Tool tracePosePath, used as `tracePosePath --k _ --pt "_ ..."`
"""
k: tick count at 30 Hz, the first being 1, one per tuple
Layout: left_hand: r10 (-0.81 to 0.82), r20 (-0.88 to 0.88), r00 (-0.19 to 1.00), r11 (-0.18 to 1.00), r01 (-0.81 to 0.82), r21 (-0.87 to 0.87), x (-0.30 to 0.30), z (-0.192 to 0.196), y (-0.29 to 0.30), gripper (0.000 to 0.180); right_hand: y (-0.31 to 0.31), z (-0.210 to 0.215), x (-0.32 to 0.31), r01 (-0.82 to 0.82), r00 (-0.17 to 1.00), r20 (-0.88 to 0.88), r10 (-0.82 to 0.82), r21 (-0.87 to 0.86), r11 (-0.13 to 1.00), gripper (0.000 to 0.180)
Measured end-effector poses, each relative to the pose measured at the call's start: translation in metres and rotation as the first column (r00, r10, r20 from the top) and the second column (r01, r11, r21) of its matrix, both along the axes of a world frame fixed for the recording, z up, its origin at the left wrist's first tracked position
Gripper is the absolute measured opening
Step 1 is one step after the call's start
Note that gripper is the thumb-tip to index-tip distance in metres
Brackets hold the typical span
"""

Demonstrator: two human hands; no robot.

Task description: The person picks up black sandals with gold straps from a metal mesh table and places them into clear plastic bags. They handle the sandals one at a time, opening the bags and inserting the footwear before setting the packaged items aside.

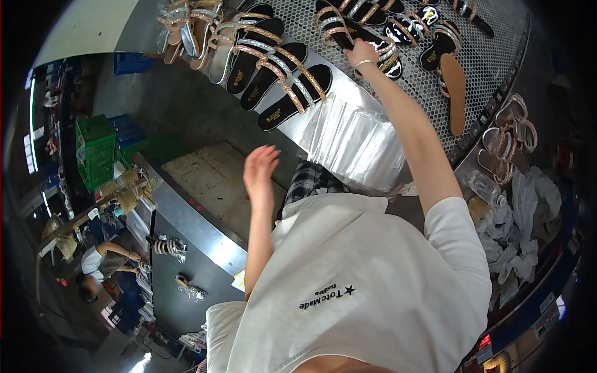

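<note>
My right hand [362,54] reaches out to the mesh conveyor and pinches the edge of a black strappy sandal [357,30] among other sandals. My left hand [260,173] hangs in the air before my body, fingers loosely bent, holding nothing. Beyond it, a row of black flat sandals with glittery gold and silver straps [286,107] lies along the metal ledge. A stack of clear plastic bags [354,140] rests on that ledge, below my right forearm.
On the mesh conveyor [485,68] lie more sandals, one with its tan sole [456,93] up. Rose-gold sandals [507,140] and crumpled plastic [516,217] are at the right. At the left are a green crate [95,152], a dark table [180,267] and another person [102,264].
</note>
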State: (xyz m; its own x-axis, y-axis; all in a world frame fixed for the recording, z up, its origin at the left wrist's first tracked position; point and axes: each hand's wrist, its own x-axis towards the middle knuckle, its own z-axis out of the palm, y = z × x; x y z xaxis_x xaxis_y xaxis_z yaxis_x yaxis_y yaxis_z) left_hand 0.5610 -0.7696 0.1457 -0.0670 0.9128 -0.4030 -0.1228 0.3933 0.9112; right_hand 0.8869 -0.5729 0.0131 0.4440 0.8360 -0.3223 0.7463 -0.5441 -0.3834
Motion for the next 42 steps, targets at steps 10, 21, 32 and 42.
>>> tracePosePath --k 10,21,32,42 --pt "-0.593 -0.43 0.681 0.621 0.727 0.294 0.146 -0.078 -0.018 0.02 -0.221 0.115 0.053 0.385 0.855 -0.515 -0.062 0.548 0.742 0.036" --pt "-0.537 -0.763 0.359 0.213 0.933 0.289 0.19 -0.106 -0.046 0.03 -0.506 0.02 -0.04 0.86 0.51 -0.496 -0.702 0.321 0.398 0.043" --pt "-0.609 -0.464 0.643 0.51 0.765 0.393 0.167 -0.111 -0.037 0.008 -0.45 0.061 -0.044 0.822 0.558 -0.481 -0.676 0.43 0.372 0.026" --pt "-0.646 0.278 0.711 0.71 0.693 -0.125 0.122 -0.079 -0.015 0.015 -0.288 0.083 -0.066 0.318 0.76 -0.647 0.065 0.458 0.83 0.027"
